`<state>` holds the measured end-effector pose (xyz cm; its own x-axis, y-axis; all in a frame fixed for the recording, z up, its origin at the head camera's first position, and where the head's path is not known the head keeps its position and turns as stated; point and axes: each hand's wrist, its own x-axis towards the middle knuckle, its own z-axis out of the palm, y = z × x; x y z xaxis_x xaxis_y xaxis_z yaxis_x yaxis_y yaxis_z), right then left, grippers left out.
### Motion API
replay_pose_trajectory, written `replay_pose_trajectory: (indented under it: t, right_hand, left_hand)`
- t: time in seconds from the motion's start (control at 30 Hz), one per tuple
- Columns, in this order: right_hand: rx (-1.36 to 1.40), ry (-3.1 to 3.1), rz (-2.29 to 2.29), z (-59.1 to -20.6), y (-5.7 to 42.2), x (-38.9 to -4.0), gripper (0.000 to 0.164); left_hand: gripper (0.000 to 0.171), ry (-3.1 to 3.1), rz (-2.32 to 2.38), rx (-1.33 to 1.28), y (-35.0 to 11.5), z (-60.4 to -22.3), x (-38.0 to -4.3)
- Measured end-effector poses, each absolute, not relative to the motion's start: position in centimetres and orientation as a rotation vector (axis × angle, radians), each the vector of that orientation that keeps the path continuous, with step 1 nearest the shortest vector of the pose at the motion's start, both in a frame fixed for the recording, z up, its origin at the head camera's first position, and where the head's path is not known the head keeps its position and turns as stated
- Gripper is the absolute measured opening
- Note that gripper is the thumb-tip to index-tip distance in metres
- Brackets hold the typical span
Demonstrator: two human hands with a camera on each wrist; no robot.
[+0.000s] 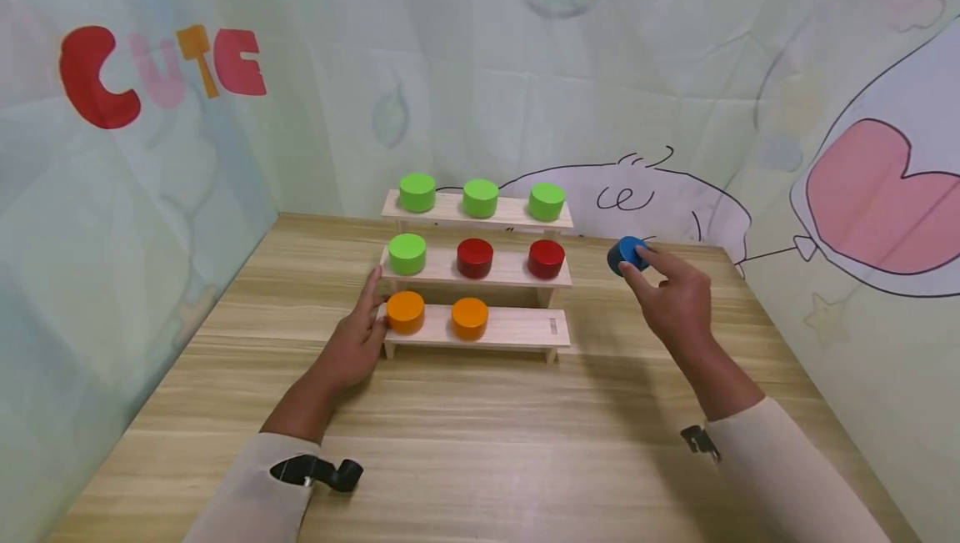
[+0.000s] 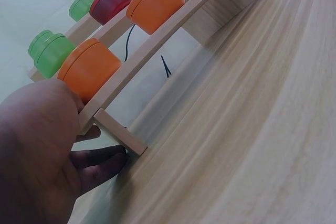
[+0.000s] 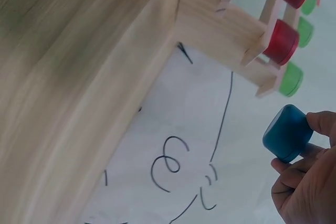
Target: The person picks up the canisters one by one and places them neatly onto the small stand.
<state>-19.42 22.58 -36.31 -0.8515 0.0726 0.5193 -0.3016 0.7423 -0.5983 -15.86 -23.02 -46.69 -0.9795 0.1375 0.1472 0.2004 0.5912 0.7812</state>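
Note:
A three-step wooden rack stands on the table. Along its top step are three green round pieces. On the middle step, a green piece sits left of two red pieces. Two orange pieces occupy the left and middle of the bottom step, whose right end is bare, showing a small slot. My left hand grips the rack's left end, some fingers below the bottom plank beside its leg. To the right of the rack, my right hand pinches a blue round piece in the air, tilted.
The wood-grain table extends in front of the rack and to both sides. Printed cloth with cartoon drawings hangs behind it and along the left and right. Black camera mounts are on both sleeves.

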Motion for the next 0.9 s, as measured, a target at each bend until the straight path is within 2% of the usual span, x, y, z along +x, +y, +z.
replay_pose_trajectory:
  t: [0.9]
  right_hand:
    - [0.452, -2.346, 1.066, -35.8, 17.4, -15.3, 0.045]
  left_hand:
    - [0.082, -2.715, -1.369, -0.329, -23.1, -46.5, -15.7]
